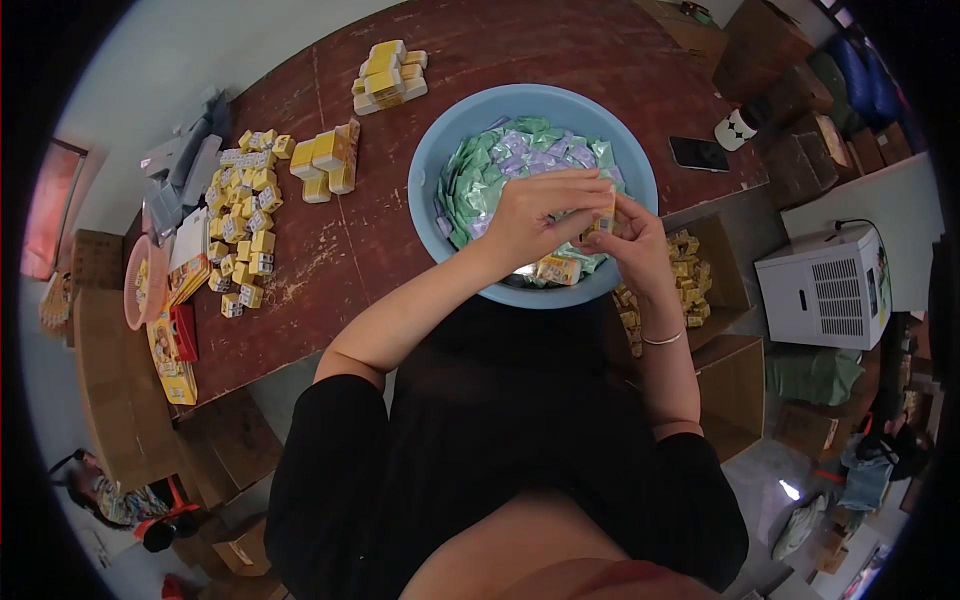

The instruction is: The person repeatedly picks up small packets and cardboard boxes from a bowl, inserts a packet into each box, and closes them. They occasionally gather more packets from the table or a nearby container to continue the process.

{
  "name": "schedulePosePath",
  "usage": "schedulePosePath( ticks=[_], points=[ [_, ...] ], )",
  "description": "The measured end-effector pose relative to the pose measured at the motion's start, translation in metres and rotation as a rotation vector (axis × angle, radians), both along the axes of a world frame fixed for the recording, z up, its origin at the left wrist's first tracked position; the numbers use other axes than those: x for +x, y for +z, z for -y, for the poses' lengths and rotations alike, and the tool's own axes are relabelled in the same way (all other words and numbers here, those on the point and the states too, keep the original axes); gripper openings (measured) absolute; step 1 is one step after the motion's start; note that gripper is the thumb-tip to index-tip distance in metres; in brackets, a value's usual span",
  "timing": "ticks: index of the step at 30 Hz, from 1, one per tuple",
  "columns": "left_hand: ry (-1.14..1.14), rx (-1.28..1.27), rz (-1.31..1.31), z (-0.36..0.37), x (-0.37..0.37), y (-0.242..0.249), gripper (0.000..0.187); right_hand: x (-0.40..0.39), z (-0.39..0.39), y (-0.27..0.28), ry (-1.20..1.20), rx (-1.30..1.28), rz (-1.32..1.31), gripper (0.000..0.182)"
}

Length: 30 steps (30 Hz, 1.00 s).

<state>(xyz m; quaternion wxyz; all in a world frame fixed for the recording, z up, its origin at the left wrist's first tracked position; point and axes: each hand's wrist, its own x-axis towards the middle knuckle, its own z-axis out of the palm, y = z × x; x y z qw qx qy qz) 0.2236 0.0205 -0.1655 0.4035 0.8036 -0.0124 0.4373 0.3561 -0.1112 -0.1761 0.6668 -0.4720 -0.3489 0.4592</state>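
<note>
A blue basin [422, 180] full of green and lilac packets [480, 170] stands at the table's near edge. Over its right part, my left hand [545, 215] and my right hand [640, 245] meet around a small yellow box [604, 217]. The fingers of my right hand pinch the box from the right and below; those of my left hand close on its upper left side. Another yellow box [558, 270] lies on the packets near the basin's front rim, below my hands.
Small yellow boxes [240, 220] and stacked yellow-white boxes [325, 160] cover parts of the dark red table [370, 230]. A phone [699, 154] and a cup [735, 130] stand right. Below them, a cardboard box [720, 265] holds yellow boxes. A pink basket [135, 310] sits left.
</note>
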Motion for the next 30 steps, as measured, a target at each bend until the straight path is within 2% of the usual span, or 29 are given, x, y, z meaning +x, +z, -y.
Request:
schedulePosePath(
  ticks=[2,6,9,11,12,14,15,16,17,18,19,20,22,24,26,27,29,30],
  points=[
    [0.018,0.16,0.048,0.0,-0.003,-0.002,0.025,-0.003,0.002,0.001,0.036,-0.014,-0.07,0.056],
    [0.017,0.163,0.063,0.004,-0.006,-0.005,0.027,-0.002,0.004,0.0,0.091,-0.018,-0.08,0.055],
    [-0.029,0.254,0.054,0.002,-0.01,-0.008,0.035,-0.007,0.006,0.001,0.061,-0.018,-0.099,0.054],
    [-0.081,0.348,-0.105,0.006,-0.014,0.001,0.052,0.005,0.013,-0.003,0.128,-0.025,-0.129,0.054],
    [-0.078,0.348,-0.103,0.007,-0.018,0.001,0.052,0.019,0.02,0.002,0.131,-0.026,-0.126,0.054],
    [0.082,0.466,-0.408,0.005,-0.032,-0.005,0.075,0.057,0.04,0.024,0.131,-0.276,0.317,0.056],
    [0.086,0.468,-0.408,-0.002,-0.039,-0.015,0.075,0.078,0.051,0.034,0.054,-0.475,0.618,0.058],
    [0.127,0.61,-0.628,-0.007,-0.047,-0.032,0.081,0.092,0.065,0.038,-0.026,-0.68,0.913,0.059],
    [0.166,0.751,-0.848,-0.009,-0.051,-0.038,0.087,0.101,0.075,0.036,-0.024,-0.683,0.909,0.059],
    [0.164,0.748,-0.852,-0.01,-0.051,-0.042,0.087,0.107,0.084,0.035,-0.18,-0.653,1.139,0.06],
    [0.112,0.675,-0.966,-0.009,-0.049,-0.042,0.087,0.104,0.085,0.04,-0.343,-0.609,1.367,0.061],
    [0.06,0.602,-1.073,-0.009,-0.046,-0.042,0.087,0.101,0.085,0.044,-0.344,-0.609,1.37,0.061],
    [0.046,0.582,-1.061,-0.009,-0.046,-0.045,0.087,0.088,0.082,0.053,-0.281,-0.568,1.177,0.06],
    [0.039,0.57,-1.052,-0.015,-0.047,-0.042,0.087,0.086,0.075,0.049,-0.259,-0.495,1.208,0.06],
    [0.022,0.394,-0.96,-0.02,-0.052,-0.025,0.084,0.08,0.067,0.044,-0.236,-0.428,1.231,0.059],
    [0.02,0.397,-0.963,-0.024,-0.053,-0.016,0.084,0.074,0.06,0.042,-0.237,-0.38,1.157,0.059],
    [-0.125,-0.037,-0.697,-0.031,-0.053,0.002,0.079,0.062,0.043,0.036,-0.237,-0.335,1.083,0.06],
    [-0.253,-0.365,-0.71,-0.032,-0.051,0.007,0.067,0.055,0.033,0.029,-0.078,-0.193,0.854,0.063]
  ],
)
